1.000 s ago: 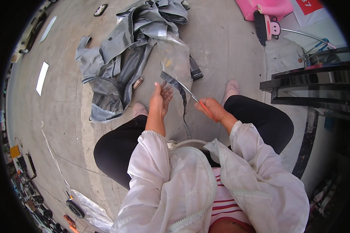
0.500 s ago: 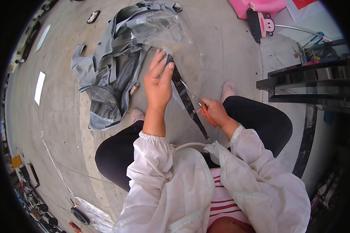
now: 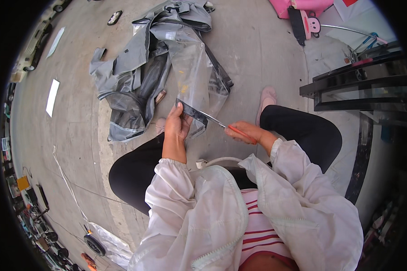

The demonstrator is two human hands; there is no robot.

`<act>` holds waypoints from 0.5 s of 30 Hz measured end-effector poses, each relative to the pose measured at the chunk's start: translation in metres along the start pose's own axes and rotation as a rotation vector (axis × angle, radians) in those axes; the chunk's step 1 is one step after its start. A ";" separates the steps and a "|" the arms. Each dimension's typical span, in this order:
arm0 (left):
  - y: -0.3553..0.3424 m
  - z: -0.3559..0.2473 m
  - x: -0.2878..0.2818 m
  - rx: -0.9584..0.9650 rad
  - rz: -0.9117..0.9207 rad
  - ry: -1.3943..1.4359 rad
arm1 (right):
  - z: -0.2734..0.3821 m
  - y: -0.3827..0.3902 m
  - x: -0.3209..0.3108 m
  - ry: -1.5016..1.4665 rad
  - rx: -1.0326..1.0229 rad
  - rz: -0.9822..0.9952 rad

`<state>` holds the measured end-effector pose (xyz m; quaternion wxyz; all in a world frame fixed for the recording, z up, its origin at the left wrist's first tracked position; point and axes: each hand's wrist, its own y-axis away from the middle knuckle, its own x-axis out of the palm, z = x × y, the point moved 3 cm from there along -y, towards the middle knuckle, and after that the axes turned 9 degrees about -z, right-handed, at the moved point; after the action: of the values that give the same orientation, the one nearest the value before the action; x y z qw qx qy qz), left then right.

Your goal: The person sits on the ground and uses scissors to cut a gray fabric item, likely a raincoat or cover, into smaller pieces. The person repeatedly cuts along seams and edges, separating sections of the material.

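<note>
Scissors (image 3: 216, 120) gripped in the right hand (image 3: 256, 131) point to ten o'clock, toward the black strip (image 3: 192, 113) running ten-to-four, pinched near its ten-o'clock end by the nearer left hand (image 3: 176, 124).

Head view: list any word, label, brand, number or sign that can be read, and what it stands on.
None can be read.
Clear plastic: yellow marks, too blurred to make out.
Red patch, upper right: cut off by the picture's edge, nothing legible.
Scissors: no lettering visible.

This looks like a paved yard or roadside, with concrete ground (image 3: 248, 67) beneath the fingers (image 3: 232, 132) and vehicles (image 3: 39, 44) well ahead to their left.
</note>
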<state>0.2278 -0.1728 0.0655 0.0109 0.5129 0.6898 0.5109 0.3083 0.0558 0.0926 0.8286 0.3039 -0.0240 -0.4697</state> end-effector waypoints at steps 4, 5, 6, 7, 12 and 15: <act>0.003 -0.005 0.000 0.031 0.024 0.014 | -0.005 -0.003 0.019 -0.296 0.195 0.069; 0.002 -0.005 -0.002 0.032 0.026 0.016 | -0.007 -0.006 0.023 -0.310 0.169 0.057; 0.001 -0.006 -0.003 0.031 0.030 -0.006 | -0.010 -0.008 0.025 -0.324 0.144 0.044; 0.000 -0.007 -0.008 0.032 0.026 -0.023 | -0.005 -0.007 0.027 -0.303 0.148 0.042; 0.001 -0.016 -0.022 0.046 0.031 -0.141 | 0.021 -0.001 0.025 -0.057 -0.059 -0.054; 0.007 -0.019 -0.011 0.067 0.006 -0.152 | 0.024 0.003 0.022 0.007 -0.145 -0.101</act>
<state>0.2279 -0.1942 0.0740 0.0446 0.5524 0.7021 0.4472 0.3145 0.0277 0.1085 0.8237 0.2456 0.0282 -0.5103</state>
